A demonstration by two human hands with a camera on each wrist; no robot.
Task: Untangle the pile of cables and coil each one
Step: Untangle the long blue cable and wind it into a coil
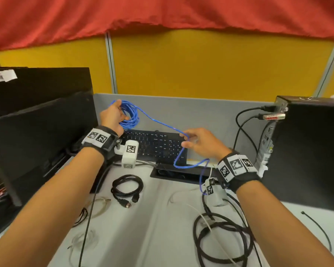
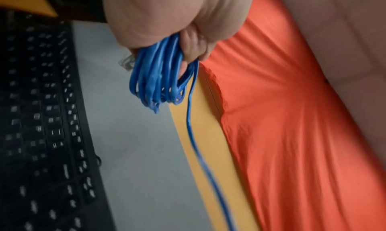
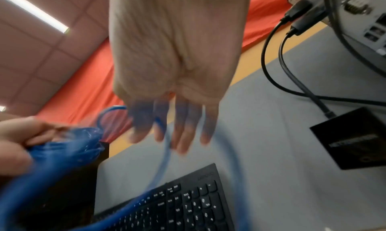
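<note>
Blue cable (image 1: 130, 114) is gathered in round loops in the left hand (image 1: 112, 117), whose fingers curl round the bundle above the black keyboard (image 1: 154, 144). One strand runs from the coil to the right hand (image 1: 202, 143), crosses its straight, relaxed fingers (image 3: 183, 135), then drops in a slack loop toward the tabletop (image 1: 158, 209). The jacket is smooth and glossy; a clear plug shows beside the bundle in the left wrist view. A black cable (image 1: 126, 186) lies coiled on the tabletop below the left hand, and thicker black loops (image 1: 220, 237) lie below the right forearm, crossed by a thin white cable (image 1: 206, 222). Motion blur in the right wrist view obscures where the strand meets the fingers. The black loops are cut off at the bottom edge.
</note>
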